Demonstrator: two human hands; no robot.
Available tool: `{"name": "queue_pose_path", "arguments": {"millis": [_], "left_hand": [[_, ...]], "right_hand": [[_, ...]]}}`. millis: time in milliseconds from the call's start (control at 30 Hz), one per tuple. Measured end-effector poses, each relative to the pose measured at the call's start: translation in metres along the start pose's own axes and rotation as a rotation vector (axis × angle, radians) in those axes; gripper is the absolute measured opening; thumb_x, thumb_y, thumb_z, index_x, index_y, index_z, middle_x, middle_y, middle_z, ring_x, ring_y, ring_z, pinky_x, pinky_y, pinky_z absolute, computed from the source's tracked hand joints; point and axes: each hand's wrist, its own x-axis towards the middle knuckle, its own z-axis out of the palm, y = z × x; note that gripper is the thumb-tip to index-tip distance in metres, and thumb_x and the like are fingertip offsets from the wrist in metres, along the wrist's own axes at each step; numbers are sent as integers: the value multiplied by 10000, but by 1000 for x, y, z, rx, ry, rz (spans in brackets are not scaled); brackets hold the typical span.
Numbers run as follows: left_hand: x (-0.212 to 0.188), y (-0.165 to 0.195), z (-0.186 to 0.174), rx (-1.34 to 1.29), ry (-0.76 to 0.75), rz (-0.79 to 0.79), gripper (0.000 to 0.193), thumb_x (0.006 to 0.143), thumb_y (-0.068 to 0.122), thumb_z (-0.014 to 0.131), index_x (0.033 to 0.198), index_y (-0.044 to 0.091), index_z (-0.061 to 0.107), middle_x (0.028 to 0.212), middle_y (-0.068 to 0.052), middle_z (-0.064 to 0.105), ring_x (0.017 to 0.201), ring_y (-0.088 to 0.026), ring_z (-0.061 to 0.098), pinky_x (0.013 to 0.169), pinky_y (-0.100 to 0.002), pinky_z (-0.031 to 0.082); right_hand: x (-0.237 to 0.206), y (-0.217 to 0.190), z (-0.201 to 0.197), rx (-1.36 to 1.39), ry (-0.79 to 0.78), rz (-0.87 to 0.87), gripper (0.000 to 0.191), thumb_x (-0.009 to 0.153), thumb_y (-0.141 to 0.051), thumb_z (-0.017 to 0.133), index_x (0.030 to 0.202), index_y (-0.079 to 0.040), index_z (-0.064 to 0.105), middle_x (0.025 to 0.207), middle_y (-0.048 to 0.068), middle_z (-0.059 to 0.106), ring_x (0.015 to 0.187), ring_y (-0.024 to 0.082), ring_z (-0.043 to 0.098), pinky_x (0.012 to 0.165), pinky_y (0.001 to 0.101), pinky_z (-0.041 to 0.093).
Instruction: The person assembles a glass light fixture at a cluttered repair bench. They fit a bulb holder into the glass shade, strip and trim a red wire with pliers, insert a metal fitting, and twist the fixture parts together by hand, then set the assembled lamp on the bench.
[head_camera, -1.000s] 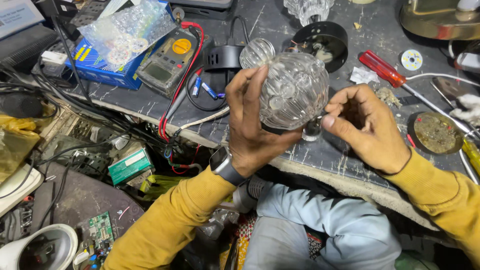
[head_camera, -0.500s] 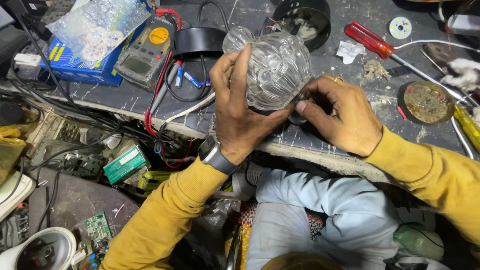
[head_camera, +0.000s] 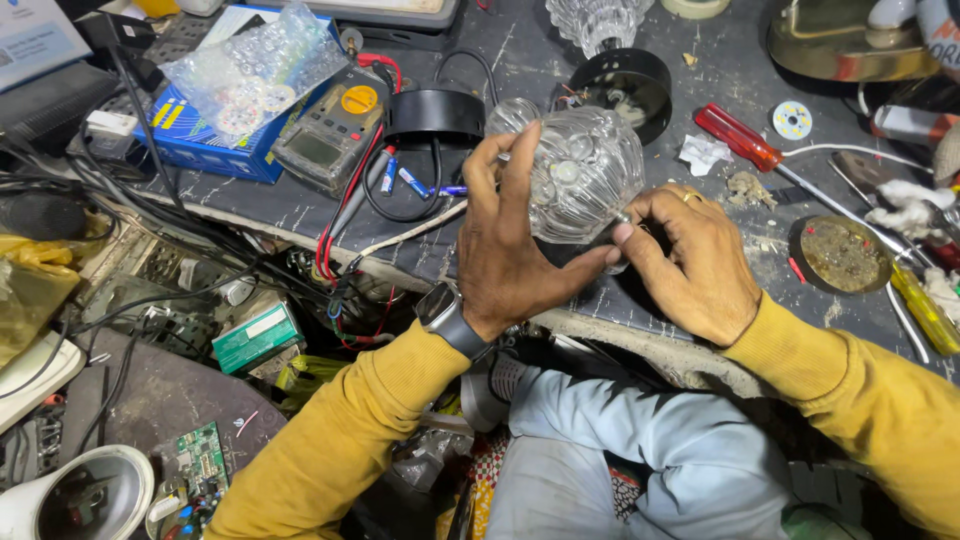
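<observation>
The lamp shade (head_camera: 585, 170) is clear glass with a pattern of round bumps and ribs. Both sleeves (head_camera: 340, 440) are mustard yellow. The screwdriver (head_camera: 738, 138) has a red handle. The meter (head_camera: 330, 135) is grey-green with an orange dial and red and black leads. The box (head_camera: 200, 145) is blue with yellow stripes. The worktop (head_camera: 730, 80) is dark grey — scratched pale.

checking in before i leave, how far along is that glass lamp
Done: nothing looks finished. In hand: the left hand cups the glass shade while the right hand works at its base. Left: a second shade, a black base and the screwdriver still lie loose on the bench.
</observation>
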Motion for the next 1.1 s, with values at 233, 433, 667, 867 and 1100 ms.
{"name": "queue_pose_path", "arguments": {"millis": [233, 433, 667, 867, 1100], "left_hand": [[-1, -6, 1, -33, 22, 22, 1157, 724, 415, 976, 1593, 83, 287, 1460, -214, 390, 1324, -383, 537, 1071, -434, 542], [-2, -7, 0, -49, 38, 12, 1099, 740, 336, 953, 1584, 68, 302, 1460, -209, 394, 1325, -370, 527, 1092, -421, 545], [-3, -5, 2, -48, 63, 0, 1079, 722, 305, 955, 1562, 48, 328, 1445, -220, 390, 1333, -383, 516, 1089, -433, 536], [1, -1, 5, -16, 97, 21, 1045, 730, 281, 961, 1545, 37, 354, 1404, -226, 443, 1306, -393, 533, 1074, -456, 524], [3, 8, 8, -222, 48, -113, 1041, 727, 146, 948, 1567, -2, 351, 1438, -202, 357, 1342, -322, 554, 984, -371, 602]], "right_hand": [[0, 4, 0, -47, 15, 2, 211, 971, -199, 677, 1014, 6, 652, 924, 150, 665, 800, 318, 631, 712, 414, 477], [-1, 0, 0, -100, 20, -79, 201, 1004, -212, 663, 1049, -16, 656, 990, 132, 681, 910, 318, 647, 817, 416, 458], [-5, -7, 2, -290, 62, -119, 182, 973, -216, 708, 1045, -53, 675, 989, 118, 685, 978, 335, 627, 898, 451, 400], [0, -5, -2, -221, 82, -155, 197, 919, -185, 690, 1053, -43, 665, 985, 129, 679, 985, 338, 629, 870, 455, 418], [1, -3, 0, -220, 112, -148, 218, 948, -209, 632, 1084, -39, 630, 989, 140, 666, 969, 358, 612, 825, 482, 408]]}}
